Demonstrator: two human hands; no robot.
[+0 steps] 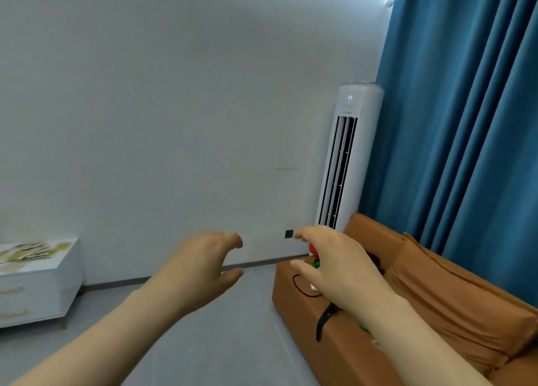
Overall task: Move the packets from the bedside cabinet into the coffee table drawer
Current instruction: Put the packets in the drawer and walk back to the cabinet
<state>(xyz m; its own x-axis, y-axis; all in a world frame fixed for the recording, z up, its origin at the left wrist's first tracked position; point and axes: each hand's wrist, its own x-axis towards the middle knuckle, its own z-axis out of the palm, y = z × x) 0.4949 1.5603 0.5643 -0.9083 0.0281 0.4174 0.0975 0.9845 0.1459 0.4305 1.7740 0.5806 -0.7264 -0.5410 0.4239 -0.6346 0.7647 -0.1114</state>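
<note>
A white bedside cabinet [43,292] with two drawers stands against the wall at the far left. Several pale yellow-green packets [29,253] lie scattered on its top. My left hand [203,266] is stretched out in mid-air over the floor, fingers loosely curled, holding nothing. My right hand [334,266] is raised in front of the sofa, fingers relaxed and empty. Both hands are well to the right of the cabinet. No coffee table is in view.
An orange-brown sofa [436,307] fills the lower right, with a black cord [300,286], a black strap [324,321] and small red and green items on its seat. A white tower air conditioner [346,158] stands by blue curtains [465,123]. Grey floor [203,342] lies between cabinet and sofa.
</note>
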